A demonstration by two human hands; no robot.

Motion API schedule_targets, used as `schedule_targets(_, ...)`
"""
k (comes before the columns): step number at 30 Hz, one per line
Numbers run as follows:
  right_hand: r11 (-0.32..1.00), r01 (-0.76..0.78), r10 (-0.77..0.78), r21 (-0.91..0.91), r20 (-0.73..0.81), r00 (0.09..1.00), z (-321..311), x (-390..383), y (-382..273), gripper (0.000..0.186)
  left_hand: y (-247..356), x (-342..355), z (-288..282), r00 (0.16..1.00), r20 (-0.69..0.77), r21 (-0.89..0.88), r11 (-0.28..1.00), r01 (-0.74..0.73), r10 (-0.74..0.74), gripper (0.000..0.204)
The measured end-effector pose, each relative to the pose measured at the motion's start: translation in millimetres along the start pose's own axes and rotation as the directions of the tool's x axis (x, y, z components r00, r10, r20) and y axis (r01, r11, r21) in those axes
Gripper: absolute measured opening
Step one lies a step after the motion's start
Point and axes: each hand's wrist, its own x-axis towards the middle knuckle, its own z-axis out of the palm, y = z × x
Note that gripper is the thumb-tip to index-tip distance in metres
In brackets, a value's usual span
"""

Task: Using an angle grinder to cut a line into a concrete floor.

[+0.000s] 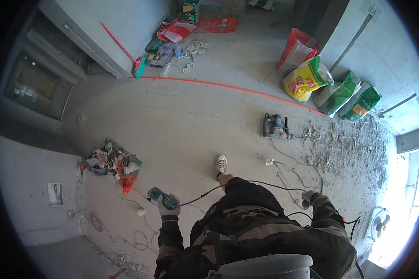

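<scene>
My left hand (169, 208), in a pale work glove, is wrapped round a teal corded power tool (159, 195) held out to my left above the floor. From the tool's rear a black power cord (251, 182) arches across in front of my body to the right. There my right hand (308, 199), also gloved, is closed on the cord, its fingertips partly hidden. More dark cord loops below that hand toward the right. A heap of rubbish (112, 162) with red and green scraps lies just beyond the tool.
A rotary hammer (277, 126) lies ahead to the right beside rubble (344, 149). Near my right arm sits a white socket block (269, 162) with trailing wires. Filled sacks (307, 78) line the right wall; a broom (139, 67) leans at the left. A fan (380, 223) stands far right.
</scene>
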Motion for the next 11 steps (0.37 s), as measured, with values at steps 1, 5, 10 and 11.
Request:
schedule_targets(1,0.999,-0.049,0.049,-0.003,0.047,0.998,14,2,-11,0.046,7,14,10,1.000,-0.014,0.012,1.000,-0.002,0.002,0.033)
schedule_targets(5,0.935,0.128,-0.117,-0.331,0.053,0.992,42,30,-78,0.034,32,65,64,0.996,-0.042,0.086,0.993,0.086,-0.083,0.030)
schedule_targets(10,0.785,0.030,-0.184,-0.618,-0.186,0.965,36,35,-202,0.036,56,122,115,0.986,-0.069,0.210,0.964,0.161,-0.149,0.033)
schedule_targets(11,0.856,0.075,-0.201,-0.511,-0.196,0.960,28,23,-229,0.049,59,138,125,0.987,-0.057,0.263,0.951,0.163,-0.153,0.035)
